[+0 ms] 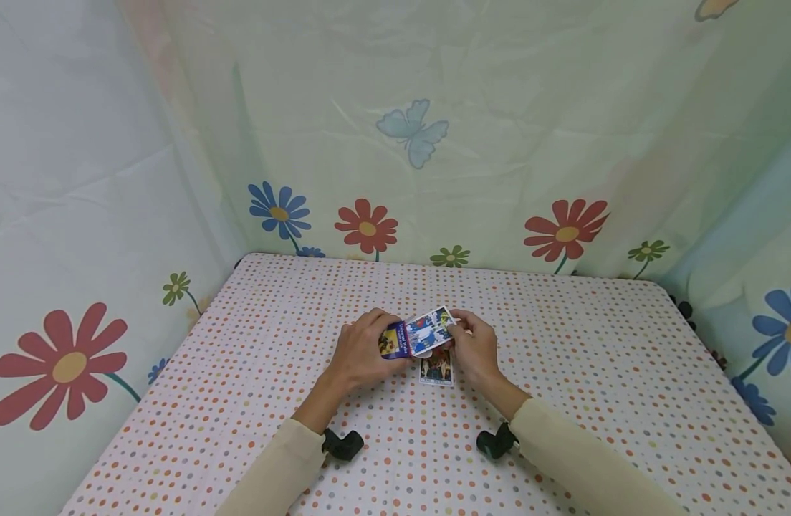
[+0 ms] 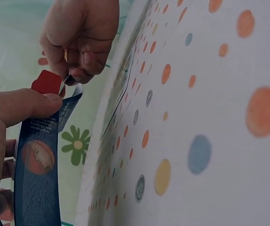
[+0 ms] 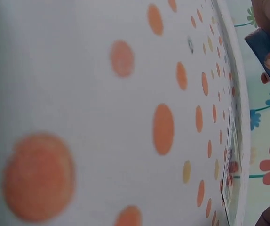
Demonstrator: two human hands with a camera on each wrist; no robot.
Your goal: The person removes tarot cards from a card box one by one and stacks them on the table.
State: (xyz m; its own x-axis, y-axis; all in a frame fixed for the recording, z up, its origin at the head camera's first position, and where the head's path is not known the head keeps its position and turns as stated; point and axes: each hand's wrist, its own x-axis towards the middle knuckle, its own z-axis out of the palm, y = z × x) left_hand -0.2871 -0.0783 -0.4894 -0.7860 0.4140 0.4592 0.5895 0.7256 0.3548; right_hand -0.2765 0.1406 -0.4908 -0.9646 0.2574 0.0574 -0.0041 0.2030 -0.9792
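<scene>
My left hand [image 1: 363, 349] grips a small dark blue card box [image 1: 395, 340], thumb on the near side; the left wrist view shows the box [image 2: 38, 188] close up with a red flap [image 2: 47, 82] by the thumb. A picture card [image 1: 430, 331], mostly blue and white, sticks out of or lies against the box's right end; which one is unclear. Its right edge is pinched by my right hand [image 1: 476, 347]. Below them another picture card [image 1: 436, 371] lies on the table, partly covered. In the right wrist view only part of the box [image 3: 264, 47] shows.
A polka-dot cloth covers the table [image 1: 305, 301]. Printed flower curtains [image 1: 479, 150] stand behind it and at both sides. Black devices [image 1: 344, 444] are strapped at both wrists, close over the cloth.
</scene>
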